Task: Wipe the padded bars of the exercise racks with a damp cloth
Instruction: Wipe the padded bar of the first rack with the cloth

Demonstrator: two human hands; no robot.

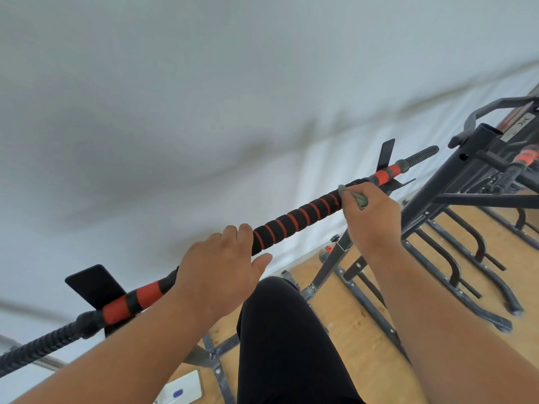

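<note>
Padded bar (294, 221) running from 8 o'clock to 2 o'clock before the wall (204, 97); left hand (221, 269) on it toward 8, right hand (370, 214) with cloth (360, 199) toward 2. More racks (466, 199) at 3 o'clock, on the floor (364, 330).

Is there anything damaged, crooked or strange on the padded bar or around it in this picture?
Nothing stands out. The padded bar rests across its rack brackets, its black and red foam unbroken where visible. The left hand holds the bar; the right hand presses a grey cloth on it. The picture is slightly blurred, so fine wear cannot be judged.
</note>
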